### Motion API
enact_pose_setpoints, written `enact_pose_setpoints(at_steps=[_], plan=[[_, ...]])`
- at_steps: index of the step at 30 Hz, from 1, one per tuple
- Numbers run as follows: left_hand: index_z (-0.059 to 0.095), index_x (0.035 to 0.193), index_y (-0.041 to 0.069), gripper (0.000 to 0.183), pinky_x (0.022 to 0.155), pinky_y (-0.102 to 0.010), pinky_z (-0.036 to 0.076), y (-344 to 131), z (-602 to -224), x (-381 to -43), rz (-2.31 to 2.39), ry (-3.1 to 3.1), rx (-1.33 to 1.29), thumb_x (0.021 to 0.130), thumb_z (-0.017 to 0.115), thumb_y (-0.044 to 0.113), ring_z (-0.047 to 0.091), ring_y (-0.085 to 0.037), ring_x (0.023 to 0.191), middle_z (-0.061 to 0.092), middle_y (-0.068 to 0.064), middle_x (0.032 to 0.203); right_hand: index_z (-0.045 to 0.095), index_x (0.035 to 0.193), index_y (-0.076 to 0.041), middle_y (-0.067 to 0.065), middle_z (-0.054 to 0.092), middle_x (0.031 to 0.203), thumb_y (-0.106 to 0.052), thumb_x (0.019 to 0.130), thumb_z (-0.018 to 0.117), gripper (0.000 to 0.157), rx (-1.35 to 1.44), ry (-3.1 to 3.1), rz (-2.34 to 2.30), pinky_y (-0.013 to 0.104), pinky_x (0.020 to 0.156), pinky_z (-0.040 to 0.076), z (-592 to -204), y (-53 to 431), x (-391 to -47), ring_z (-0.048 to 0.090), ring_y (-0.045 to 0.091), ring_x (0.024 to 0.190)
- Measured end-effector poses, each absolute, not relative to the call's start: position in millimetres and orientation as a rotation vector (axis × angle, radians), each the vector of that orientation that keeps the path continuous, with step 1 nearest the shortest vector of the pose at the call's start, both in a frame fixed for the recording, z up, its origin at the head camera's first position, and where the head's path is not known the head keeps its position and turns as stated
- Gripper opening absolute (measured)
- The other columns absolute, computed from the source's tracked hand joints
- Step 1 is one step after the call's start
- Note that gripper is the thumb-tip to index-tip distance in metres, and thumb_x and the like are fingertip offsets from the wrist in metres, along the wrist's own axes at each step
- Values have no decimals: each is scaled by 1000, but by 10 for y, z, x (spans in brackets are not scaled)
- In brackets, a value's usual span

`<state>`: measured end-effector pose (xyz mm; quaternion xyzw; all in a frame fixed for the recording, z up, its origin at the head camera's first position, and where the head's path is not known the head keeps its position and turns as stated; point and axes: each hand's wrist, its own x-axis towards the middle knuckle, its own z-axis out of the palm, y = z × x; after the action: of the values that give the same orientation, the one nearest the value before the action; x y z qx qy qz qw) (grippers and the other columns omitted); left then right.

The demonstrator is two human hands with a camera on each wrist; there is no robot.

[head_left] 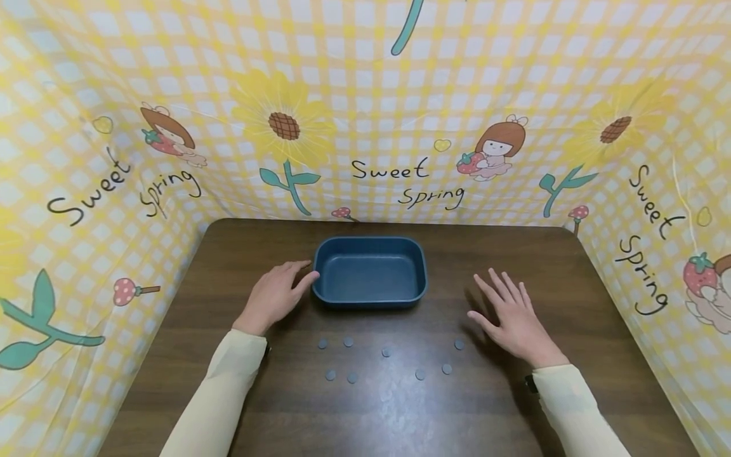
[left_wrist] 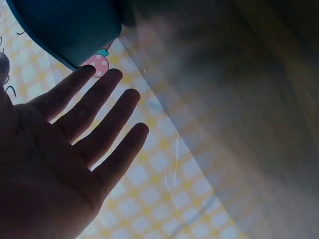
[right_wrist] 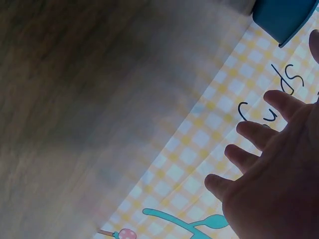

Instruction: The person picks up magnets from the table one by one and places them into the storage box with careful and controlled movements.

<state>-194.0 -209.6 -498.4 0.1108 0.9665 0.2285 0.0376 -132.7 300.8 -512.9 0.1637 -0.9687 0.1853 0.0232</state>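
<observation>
A dark blue rectangular tray (head_left: pixel 370 279) with raised walls sits near the back of the brown table. At its left end is my left hand (head_left: pixel 271 295), fingers extended, thumb and index tip close to the rim; whether they touch it I cannot tell. My right hand (head_left: pixel 514 320) hovers to the right of the tray with fingers spread and nothing held. Several small grey coin-like discs, one of them a middle disc (head_left: pixel 386 352), lie scattered in front of the tray. Both wrist views show straight fingers and a corner of the tray (left_wrist: pixel 75 30).
The wooden table (head_left: pixel 274 406) ends at the back against a yellow checked cloth (head_left: pixel 377 114) printed with flowers and lettering. That cloth also rises along the left and right sides. Dark bands sit at both sleeve cuffs.
</observation>
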Motion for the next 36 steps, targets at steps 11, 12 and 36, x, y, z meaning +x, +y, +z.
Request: enact_pose_setpoints(at_steps=[11,12,36], plan=[[69,131,18,50,74,-46,51,-2023,-5014,-2043,924,2914,209,113,46,58,65,-26,86,71,-6,102,37,168,-17,20,23,175,-50,108,64,74,571,-3014,613,70,125,15,-5091,2981,-1342,21,48,160],[69,129,18,48,69,-43,48,-2021,-5020,-2048,947,2903,205,113,48,57,61,-24,78,68,-4,95,37,168,-17,21,24,175,-50,108,64,74,574,-3021,617,70,124,16,-5087,2975,-1337,22,48,159],[69,119,7,47,76,-40,41,-2051,-5146,-2155,1264,2697,191,113,52,50,52,-24,79,58,-8,89,69,142,-11,11,65,135,-26,100,80,45,728,-2964,568,56,104,51,-5057,2898,-1284,59,32,124]])
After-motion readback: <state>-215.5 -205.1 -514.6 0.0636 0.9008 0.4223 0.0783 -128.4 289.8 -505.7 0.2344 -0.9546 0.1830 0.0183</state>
